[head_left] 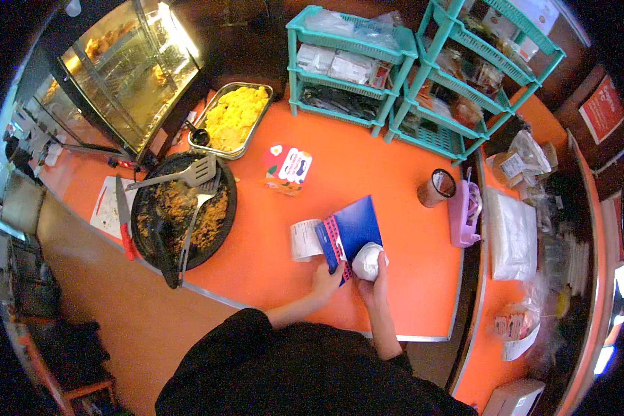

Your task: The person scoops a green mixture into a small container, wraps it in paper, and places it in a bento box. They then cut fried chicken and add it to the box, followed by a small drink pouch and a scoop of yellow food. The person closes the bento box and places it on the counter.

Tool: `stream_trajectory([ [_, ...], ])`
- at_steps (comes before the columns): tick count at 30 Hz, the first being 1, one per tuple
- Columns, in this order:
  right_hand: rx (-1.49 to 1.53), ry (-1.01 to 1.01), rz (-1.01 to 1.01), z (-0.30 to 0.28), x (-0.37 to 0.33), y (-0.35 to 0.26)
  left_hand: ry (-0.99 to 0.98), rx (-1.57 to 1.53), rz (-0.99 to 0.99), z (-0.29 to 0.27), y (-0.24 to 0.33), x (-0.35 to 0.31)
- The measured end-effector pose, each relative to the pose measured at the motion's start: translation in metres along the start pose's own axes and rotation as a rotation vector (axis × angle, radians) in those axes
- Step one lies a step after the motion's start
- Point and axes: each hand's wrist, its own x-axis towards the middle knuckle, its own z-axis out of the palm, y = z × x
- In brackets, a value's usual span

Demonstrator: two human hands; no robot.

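Observation:
My left hand (326,279) is closed on the lower left side of a blue card sleeve (360,225) with a red patterned edge. In my right hand (376,288) is a rounded bundle wrapped in white paper (368,261), held against the sleeve's lower right side. I cannot tell whether the bundle is partly inside the sleeve. Beside the sleeve, to its left, a white printed receipt (304,240) lies on the orange counter (409,298). Farther back on the counter is a small red and white printed card packet (286,170).
At left, a black pan (225,243) of browned food holds two spatulas; a red-handled knife (123,211) lies beside it. Behind are a steel tray (237,152) of yellow food and a lit display case. Teal racks (340,87), a dark cup (435,188) and a purple holder (464,215) stand at right.

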Motion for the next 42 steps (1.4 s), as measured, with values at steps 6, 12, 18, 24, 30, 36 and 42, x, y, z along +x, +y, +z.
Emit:
stream_trajectory([
  [6, -0.337, -0.409, -0.026, 0.026, -0.048, -0.061, -0.224, 0.282, 0.305, -0.015, 0.077, 0.009],
  [12, -0.236, -0.232, -0.019, 0.066, -0.060, -0.050, -0.413, 0.347, 0.364, -0.050, 0.134, -0.013],
  [18, -0.382, -0.182, -0.439, 0.085, -0.045, -0.041, -0.405, 0.323, 0.250, -0.079, 0.146, -0.056],
  [24, -1.582, -0.414, -1.213, 0.082, -0.046, -0.040, -0.336, 0.574, 0.294, -0.102, 0.169, -0.076],
  [30, -1.820, -0.568, -0.794, 0.114, -0.023, -0.059, -0.266, 0.775, 0.506, -0.157, 0.199, -0.053],
  [36, -1.495, -1.019, -0.711, 0.163, 0.004, -0.048, -0.214, 0.853, 0.200, -0.205, 0.247, -0.031],
  [42, -0.985, -0.115, -0.632, 0.093, 0.068, -0.079, -0.245, 1.137, 0.288, -0.245, 0.231, -0.025],
])
